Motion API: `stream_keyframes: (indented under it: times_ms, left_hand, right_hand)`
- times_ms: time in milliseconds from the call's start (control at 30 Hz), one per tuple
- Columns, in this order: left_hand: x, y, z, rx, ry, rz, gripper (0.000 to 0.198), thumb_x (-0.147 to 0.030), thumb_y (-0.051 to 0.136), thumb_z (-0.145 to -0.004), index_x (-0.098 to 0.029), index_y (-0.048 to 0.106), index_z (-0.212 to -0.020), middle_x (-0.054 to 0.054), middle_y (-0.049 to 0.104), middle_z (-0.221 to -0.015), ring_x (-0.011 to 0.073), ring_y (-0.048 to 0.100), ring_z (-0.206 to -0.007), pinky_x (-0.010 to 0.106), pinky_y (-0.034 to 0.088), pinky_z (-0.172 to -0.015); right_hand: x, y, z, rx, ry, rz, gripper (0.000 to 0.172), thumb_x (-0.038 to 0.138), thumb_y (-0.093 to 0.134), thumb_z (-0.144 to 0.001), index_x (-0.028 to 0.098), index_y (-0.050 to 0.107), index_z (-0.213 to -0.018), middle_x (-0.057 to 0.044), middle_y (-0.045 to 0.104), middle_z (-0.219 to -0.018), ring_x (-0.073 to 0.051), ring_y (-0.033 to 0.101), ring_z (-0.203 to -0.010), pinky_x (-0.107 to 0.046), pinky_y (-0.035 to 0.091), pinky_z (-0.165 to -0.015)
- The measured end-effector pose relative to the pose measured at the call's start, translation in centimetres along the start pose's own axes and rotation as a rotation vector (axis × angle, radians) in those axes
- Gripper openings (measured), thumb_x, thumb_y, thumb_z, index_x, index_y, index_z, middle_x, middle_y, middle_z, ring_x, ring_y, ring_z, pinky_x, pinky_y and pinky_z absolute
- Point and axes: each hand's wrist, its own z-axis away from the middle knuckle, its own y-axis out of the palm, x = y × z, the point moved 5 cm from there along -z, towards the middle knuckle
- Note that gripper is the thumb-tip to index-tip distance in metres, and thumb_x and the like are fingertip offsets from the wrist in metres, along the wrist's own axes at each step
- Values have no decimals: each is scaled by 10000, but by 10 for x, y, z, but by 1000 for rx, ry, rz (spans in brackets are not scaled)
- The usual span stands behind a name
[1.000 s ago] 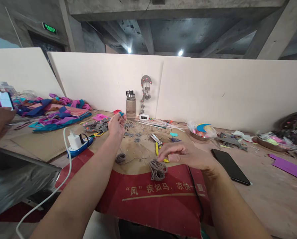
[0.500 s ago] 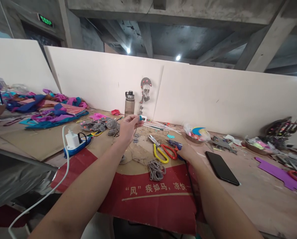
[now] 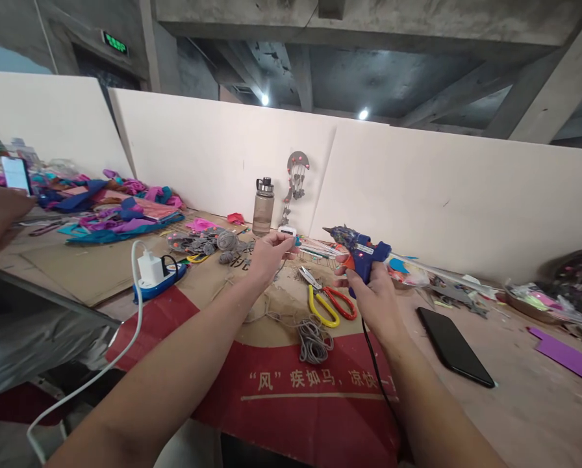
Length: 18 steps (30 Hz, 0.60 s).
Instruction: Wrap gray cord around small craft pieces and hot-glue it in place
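Observation:
My right hand (image 3: 371, 292) grips a blue glue gun (image 3: 364, 253) by its handle, raised over the table with the nozzle pointing left and a glue stick out of its back. My left hand (image 3: 271, 255) pinches a small teal piece (image 3: 297, 241) between thumb and fingertips; its exact kind is too small to tell. Between the hands lie scissors (image 3: 324, 305) with one yellow and one red handle, blades apart. A coil of grey cord (image 3: 315, 341) rests nearer me on the red and brown cardboard (image 3: 301, 403).
A water bottle (image 3: 263, 211) stands at the back before a white panel (image 3: 198, 156). A black phone (image 3: 454, 346) lies at right. At left are a blue power strip (image 3: 160, 284), a heap of coloured felt (image 3: 120, 211) and another person's hand (image 3: 1, 208) with a phone.
My right hand has lifted the glue gun off the table, its nozzle now turned left. My left hand still pinches the teal piece. The view has shifted slightly.

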Motion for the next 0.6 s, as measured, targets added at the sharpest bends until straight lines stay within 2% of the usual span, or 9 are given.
stream_keyframes:
  times_ms: [100, 167, 300, 400, 600]
  left_hand:
    - [3, 3, 0, 15, 21, -29, 230, -340, 723, -671, -133, 639, -725, 25, 637, -684, 131, 635, -644, 228, 486, -565]
    - [2, 4, 1, 13, 46, -58, 227, -342, 717, -677, -134, 643, -730, 24, 641, -681, 136, 639, -651, 239, 498, -584]
    - [-2, 6, 4, -4, 125, -143, 215, -344, 695, -696, -138, 654, -741, 32, 658, -686, 139, 637, -650, 252, 504, -608]
    - [-4, 7, 6, -12, 147, -178, 211, -347, 688, -701, -142, 659, -744, 33, 667, -671, 133, 629, -620, 250, 494, -605]
    - [-6, 6, 7, -18, 158, -217, 215, -358, 677, -710, -147, 664, -748, 29, 667, -660, 135, 629, -619, 252, 490, -611]
  right_hand:
    - [20, 12, 12, 96, -77, -28, 170, 332, 486, -857, 213, 507, -977, -5, 613, -718, -158, 604, -613, -299, 497, -614]
    - [25, 15, 15, 109, -116, 38, 152, 315, 476, -867, 202, 513, -961, 2, 592, -685, -150, 577, -584, -296, 483, -602]
    - [23, 14, 15, 48, -177, 195, 177, 333, 468, -874, 179, 530, -935, -34, 604, -740, -153, 557, -591, -297, 457, -581]
    - [23, 15, 16, 32, -225, 279, 193, 350, 465, -883, 174, 530, -929, -66, 623, -784, -184, 573, -673, -323, 458, -630]
    - [21, 18, 17, 61, -234, 267, 240, 363, 441, -906, 176, 496, -1046, -81, 635, -863, -206, 585, -731, -342, 459, -661]
